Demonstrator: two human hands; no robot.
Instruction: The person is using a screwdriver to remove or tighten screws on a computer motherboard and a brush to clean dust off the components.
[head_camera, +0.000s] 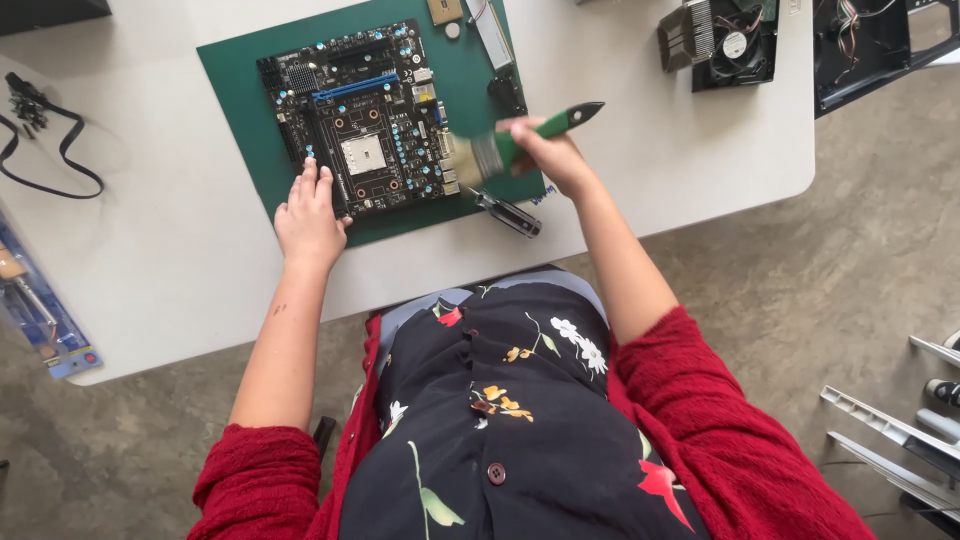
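- Head view: the right hand (545, 150) is closed around the green handle of a paintbrush (500, 152), whose pale bristles touch the right edge of the black motherboard (360, 120), at the row of metal ports.
- The brush is blurred, which reads as a sweeping stroke; the step in hand looks like dusting the board's edge with the bristles.
- The left hand (308, 212) lies flat, palm down, fingers together and slightly fanned, pressing on the near left corner of the motherboard and gripping nothing; it appears to steady the board.
- The motherboard lies flat on a dark green mat (235, 90), and the mat lies on the white table (180, 260), straight ahead of the person.
- A screwdriver (510, 215) with a black handle rests on the mat's near right corner, just beside the right wrist.
- A flat grey ribbon cable (492, 35) lies along the mat's far right edge, and a small square chip (444, 10) sits at its top edge.
- Well apart on the table: a cooling fan with heatsink (722, 45) at the far right, a black cable (50, 150) at the left, and a blue tool pack (40, 315) at the near left edge.
- Judged from this, further brushing would call for a light touch, with bristles kept off the socket's centre and the flat hand holding the board in place.
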